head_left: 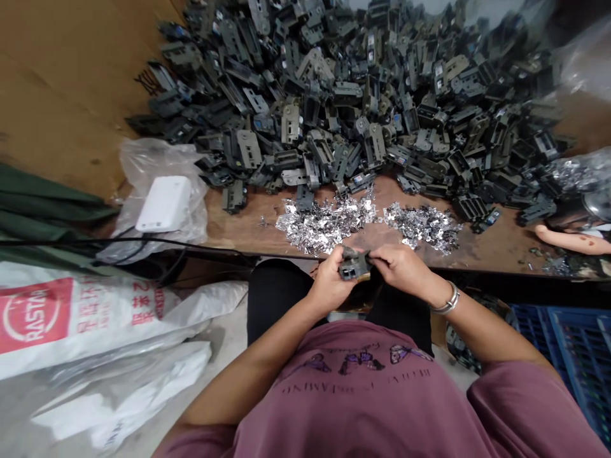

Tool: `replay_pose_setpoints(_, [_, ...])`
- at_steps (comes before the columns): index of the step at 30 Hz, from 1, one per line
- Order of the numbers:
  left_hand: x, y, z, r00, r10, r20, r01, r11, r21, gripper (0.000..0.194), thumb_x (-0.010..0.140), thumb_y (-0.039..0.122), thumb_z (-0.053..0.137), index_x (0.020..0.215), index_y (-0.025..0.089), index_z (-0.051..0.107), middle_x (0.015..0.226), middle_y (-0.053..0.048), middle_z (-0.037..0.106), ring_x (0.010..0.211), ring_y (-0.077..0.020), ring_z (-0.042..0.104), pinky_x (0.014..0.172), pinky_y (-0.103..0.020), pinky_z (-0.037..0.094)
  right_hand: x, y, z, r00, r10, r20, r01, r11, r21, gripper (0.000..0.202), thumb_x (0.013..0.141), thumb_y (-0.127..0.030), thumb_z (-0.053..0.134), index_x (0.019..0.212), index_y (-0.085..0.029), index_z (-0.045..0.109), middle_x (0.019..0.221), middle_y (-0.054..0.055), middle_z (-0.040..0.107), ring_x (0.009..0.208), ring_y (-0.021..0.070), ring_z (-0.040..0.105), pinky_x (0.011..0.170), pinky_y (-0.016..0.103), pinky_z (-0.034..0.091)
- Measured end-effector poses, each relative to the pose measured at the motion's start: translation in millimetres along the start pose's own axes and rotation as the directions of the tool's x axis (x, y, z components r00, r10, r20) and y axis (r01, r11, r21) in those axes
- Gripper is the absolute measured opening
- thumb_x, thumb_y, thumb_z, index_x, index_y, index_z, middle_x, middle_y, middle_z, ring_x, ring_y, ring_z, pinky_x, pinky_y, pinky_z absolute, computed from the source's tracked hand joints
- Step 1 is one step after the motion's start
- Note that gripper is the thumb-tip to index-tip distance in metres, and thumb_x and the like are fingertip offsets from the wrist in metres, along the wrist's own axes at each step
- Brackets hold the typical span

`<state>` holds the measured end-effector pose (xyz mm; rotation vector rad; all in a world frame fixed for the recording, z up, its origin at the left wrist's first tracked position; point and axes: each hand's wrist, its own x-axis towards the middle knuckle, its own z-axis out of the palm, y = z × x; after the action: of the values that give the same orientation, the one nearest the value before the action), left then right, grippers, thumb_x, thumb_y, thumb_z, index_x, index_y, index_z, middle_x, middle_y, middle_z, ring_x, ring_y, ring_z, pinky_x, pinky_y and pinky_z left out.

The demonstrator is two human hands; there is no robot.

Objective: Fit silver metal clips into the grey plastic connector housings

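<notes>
My left hand point(331, 283) is closed around a dark grey plastic housing point(354, 266), held just in front of the bench edge, above my lap. At the housing's right end, my right hand point(403, 272) has its thumb and fingers pinched together; whatever lies between the fingertips is too small to make out. Beyond my hands, a heap of small shiny metal pieces point(324, 222) lies on the wooden bench point(238, 232), with a second heap of metal pieces point(427, 226) to its right.
A large pile of similar grey housings point(334, 95) covers the back of the bench. At left, a white box point(165, 203) rests on a clear plastic bag, with a black cable point(119, 242) running across. White sacks point(95, 318) lie lower left; blue crates point(573, 343) stand lower right.
</notes>
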<state>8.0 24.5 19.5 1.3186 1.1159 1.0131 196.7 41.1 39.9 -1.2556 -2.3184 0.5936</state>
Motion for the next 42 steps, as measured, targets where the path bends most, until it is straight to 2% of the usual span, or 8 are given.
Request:
replay_pose_setpoints(3, [-4,-4,-3.2,0.999,-0.007,0.031,0.008,1.0,-0.021,0.033,0.064,0.021,0.079,0.092,0.02,0.061,0.1,-0.007,0.071,0.085,-0.0174,0.065,0.079,-0.029,0.05,-6,4,-3,0.999,-0.017,0.046,0.015,0.999,0.047,0.02,0.093,-0.017,0.053,0.094,-0.022,0.073,0.079,0.002,0.073,0.068,0.0122,0.066,0.067,0.024,0.05])
replay_pose_setpoints(9, [-9,-7,-9.2,0.992,-0.126,0.021,0.127,0.99,-0.062,0.037,0.056,0.026,0.083,0.085,0.021,0.061,0.084,-0.002,0.069,0.076,-0.0167,0.062,0.074,-0.029,0.052,-22,1,10,0.946,-0.28,-0.161,0.283,0.959,-0.008,0.025,0.094,-0.01,0.046,0.107,-0.018,0.066,0.094,0.01,0.074,0.085,0.0178,0.07,0.073,0.03,0.057])
replay_pose_setpoints(13, [-13,-4,-10.4,0.987,-0.152,0.053,0.155,0.987,-0.042,0.034,0.055,0.026,0.083,0.082,0.02,0.063,0.077,-0.001,0.067,0.07,-0.0149,0.06,0.068,-0.027,0.051,-26,-3,21,0.919,-0.377,-0.115,0.367,0.925,-0.098,0.027,0.092,-0.005,0.041,0.107,-0.016,0.061,0.09,0.011,0.071,0.081,0.0194,0.069,0.067,0.031,0.057])
replay_pose_setpoints(22, [-16,-12,-10.3,0.986,-0.16,0.057,0.162,0.986,-0.032,0.038,0.055,0.027,0.084,0.088,0.02,0.066,0.083,-0.002,0.07,0.074,-0.0159,0.063,0.073,-0.027,0.052,-32,0,34,0.93,-0.337,-0.15,0.325,0.941,-0.095,0.022,0.092,-0.008,0.044,0.104,-0.016,0.061,0.09,0.011,0.071,0.082,0.019,0.069,0.071,0.031,0.058])
replay_pose_setpoints(27, [-18,-13,-10.0,0.978,-0.207,0.012,0.207,0.975,-0.074,0.034,0.053,0.026,0.083,0.078,0.02,0.06,0.071,0.002,0.065,0.064,-0.0124,0.057,0.063,-0.024,0.049,-36,3,35,0.985,-0.102,-0.136,0.125,0.977,0.174,0.021,0.094,-0.013,0.049,0.101,-0.02,0.067,0.081,0.004,0.075,0.07,0.0143,0.072,0.066,0.025,0.058])
replay_pose_setpoints(30, [-19,-11,-12.4,0.973,-0.224,-0.053,0.217,0.97,-0.112,0.036,0.052,0.026,0.084,0.073,0.02,0.056,0.066,0.003,0.061,0.06,-0.0111,0.054,0.059,-0.023,0.048,-39,4,33,0.976,-0.009,-0.218,0.057,0.975,0.214,0.019,0.094,-0.019,0.053,0.105,-0.022,0.069,0.088,0.004,0.077,0.078,0.016,0.074,0.073,0.028,0.061])
replay_pose_setpoints(33, [-20,-12,-14.5,0.976,-0.215,-0.044,0.21,0.973,-0.1,0.036,0.051,0.025,0.084,0.074,0.02,0.057,0.068,0.002,0.062,0.06,-0.0116,0.055,0.06,-0.024,0.049,-40,2,36,0.948,-0.093,-0.303,0.136,0.983,0.124,0.018,0.093,-0.018,0.056,0.105,-0.022,0.068,0.096,0.007,0.076,0.087,0.0181,0.074,0.079,0.032,0.061])
replay_pose_setpoints(42, [-25,-20,-16.5,0.99,-0.082,0.112,0.082,0.997,0.004,0.037,0.062,0.029,0.082,0.093,0.019,0.065,0.093,-0.006,0.071,0.08,-0.0172,0.066,0.078,-0.031,0.054,-37,-3,44,0.933,-0.288,-0.214,0.296,0.955,0.004,0.023,0.091,-0.008,0.047,0.109,-0.017,0.059,0.096,0.012,0.071,0.089,0.0194,0.07,0.073,0.032,0.058])
